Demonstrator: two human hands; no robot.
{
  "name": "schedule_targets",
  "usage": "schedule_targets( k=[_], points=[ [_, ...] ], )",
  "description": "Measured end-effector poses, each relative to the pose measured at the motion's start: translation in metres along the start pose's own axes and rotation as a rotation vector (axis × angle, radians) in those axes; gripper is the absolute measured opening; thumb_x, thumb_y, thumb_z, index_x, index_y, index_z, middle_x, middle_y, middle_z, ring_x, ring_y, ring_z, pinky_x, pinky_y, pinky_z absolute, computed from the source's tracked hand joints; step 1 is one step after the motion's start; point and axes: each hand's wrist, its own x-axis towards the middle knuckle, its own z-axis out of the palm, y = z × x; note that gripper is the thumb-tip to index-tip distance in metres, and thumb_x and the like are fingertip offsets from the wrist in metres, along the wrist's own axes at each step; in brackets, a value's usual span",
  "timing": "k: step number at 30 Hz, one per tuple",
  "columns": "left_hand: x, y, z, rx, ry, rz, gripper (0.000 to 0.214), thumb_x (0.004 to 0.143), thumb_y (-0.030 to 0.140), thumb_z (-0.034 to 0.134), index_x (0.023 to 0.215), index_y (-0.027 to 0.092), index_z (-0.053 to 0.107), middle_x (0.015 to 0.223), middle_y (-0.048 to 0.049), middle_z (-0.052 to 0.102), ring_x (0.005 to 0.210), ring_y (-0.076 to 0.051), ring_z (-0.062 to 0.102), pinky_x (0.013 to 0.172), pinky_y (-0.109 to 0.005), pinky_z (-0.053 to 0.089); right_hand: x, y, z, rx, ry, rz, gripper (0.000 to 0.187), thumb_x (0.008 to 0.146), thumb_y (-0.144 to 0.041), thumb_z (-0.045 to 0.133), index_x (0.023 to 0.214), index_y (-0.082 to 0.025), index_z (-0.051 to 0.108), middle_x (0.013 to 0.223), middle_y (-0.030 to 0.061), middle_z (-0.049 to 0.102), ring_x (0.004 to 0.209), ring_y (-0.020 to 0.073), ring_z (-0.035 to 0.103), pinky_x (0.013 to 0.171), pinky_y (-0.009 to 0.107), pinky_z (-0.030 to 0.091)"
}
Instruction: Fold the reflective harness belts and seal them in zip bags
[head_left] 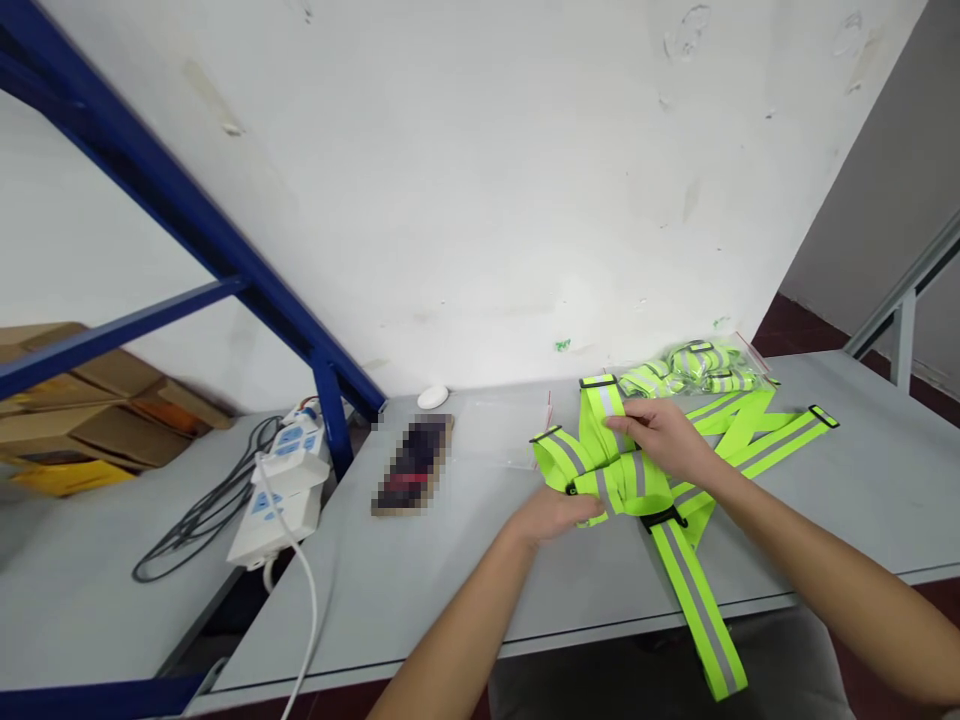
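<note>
Neon yellow-green reflective straps (pixel 637 480) with grey stripes and black buckles lie in a loose bundle on the grey table (pixel 450 570). My left hand (pixel 555 512) grips the folded strap at the bundle's near left, its thumb on top. The right hand (pixel 660 435) pinches an upright strap loop at the far side between thumb and fingers. One strap end hangs over the table's front edge; others stretch out to the right. Behind the bundle sits a clear plastic bag (pixel 697 365) with more such straps inside.
A flat clear bag (pixel 499 430) lies left of the straps, near a pixelated phone (pixel 414 465) and a white round object (pixel 433 397). White power strips (pixel 281 500) with cables stand by a blue metal frame (pixel 330 400). Cardboard boxes (pixel 105 420) are at far left.
</note>
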Motion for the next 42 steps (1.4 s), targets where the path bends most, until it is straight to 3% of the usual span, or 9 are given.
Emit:
schedule_targets(
  k=[9,13,18,21,25,29,35,39,42],
  points=[
    [-0.002,0.024,0.011,0.274,-0.181,0.125,0.021,0.073,0.018,0.057,0.080,0.022,0.076,0.092,-0.0038,0.072,0.098,-0.024,0.060,0.092,-0.034,0.042,0.042,-0.012,-0.010,-0.102,-0.029,-0.074,0.048,0.085,-0.043,0.054,0.057,-0.021,0.022,0.057,-0.0055,0.018,0.053,0.0092,0.019,0.051,0.026,0.019],
    [0.001,0.016,0.015,-0.038,-0.183,0.057,0.016,0.073,0.025,0.061,0.071,0.014,0.073,0.076,-0.0090,0.070,0.075,-0.021,0.060,0.070,-0.031,0.043,0.054,0.000,-0.011,0.064,-0.198,0.090,0.043,0.080,-0.053,0.059,0.057,-0.020,0.042,0.054,-0.0058,0.032,0.051,0.0093,0.032,0.051,0.025,0.028],
    [0.006,0.009,0.011,-0.490,0.011,0.073,0.021,0.072,0.026,0.067,0.088,0.012,0.071,0.074,-0.0073,0.068,0.063,-0.017,0.060,0.059,-0.028,0.041,0.019,0.016,-0.015,0.432,0.118,0.283,0.049,0.089,-0.063,0.038,0.091,-0.018,0.057,0.087,0.0069,0.060,0.073,0.0170,0.059,0.068,0.031,0.049],
    [0.008,0.010,0.009,-0.512,0.040,0.080,0.024,0.075,0.030,0.068,0.090,0.011,0.070,0.075,-0.0089,0.069,0.064,-0.018,0.062,0.061,-0.028,0.044,-0.015,0.018,-0.014,0.333,0.008,0.171,0.044,0.091,-0.060,0.040,0.093,-0.020,0.057,0.095,0.0049,0.059,0.089,0.0182,0.059,0.084,0.036,0.048],
    [0.007,0.010,0.010,-0.322,0.008,0.043,0.041,0.082,0.047,0.062,0.098,0.011,0.068,0.077,-0.0118,0.071,0.069,-0.023,0.066,0.065,-0.033,0.048,-0.038,0.018,-0.007,0.342,-0.091,0.228,0.034,0.078,-0.048,0.068,0.093,-0.021,0.052,0.095,0.0012,0.061,0.081,0.0173,0.061,0.077,0.035,0.049],
    [0.005,0.012,0.013,-0.162,0.082,0.089,0.039,0.083,0.048,0.058,0.095,0.011,0.068,0.083,-0.0114,0.071,0.061,-0.019,0.064,0.055,-0.029,0.045,-0.037,0.024,-0.003,0.622,-0.085,0.202,0.035,0.072,-0.039,0.076,0.086,-0.022,0.049,0.083,-0.0021,0.062,0.071,0.0153,0.062,0.071,0.032,0.049],
    [0.005,0.013,0.014,-0.258,0.237,0.100,0.032,0.073,0.045,0.067,0.071,0.013,0.062,0.054,-0.0003,0.054,0.043,-0.012,0.049,0.039,-0.024,0.036,-0.031,0.034,0.005,0.812,-0.089,0.118,0.032,0.078,-0.046,0.070,0.083,-0.020,0.051,0.077,-0.0006,0.060,0.074,0.0149,0.059,0.074,0.031,0.047],
    [0.007,0.015,0.013,-0.386,0.269,0.076,0.033,0.071,0.045,0.067,0.079,0.014,0.061,0.060,-0.0001,0.056,0.042,-0.011,0.046,0.034,-0.022,0.030,-0.026,0.035,0.009,0.753,-0.130,0.035,0.030,0.079,-0.046,0.068,0.088,-0.021,0.053,0.085,0.0010,0.063,0.078,0.0158,0.060,0.076,0.032,0.048],
    [0.007,0.018,0.010,-0.497,0.166,0.069,0.034,0.075,0.048,0.060,0.079,0.014,0.058,0.057,0.0002,0.055,0.033,-0.008,0.041,0.033,-0.023,0.024,-0.024,0.030,0.012,0.545,-0.184,-0.080,0.029,0.079,-0.037,0.071,0.101,-0.022,0.058,0.100,0.0030,0.064,0.094,0.0187,0.060,0.088,0.036,0.046]
  ],
)
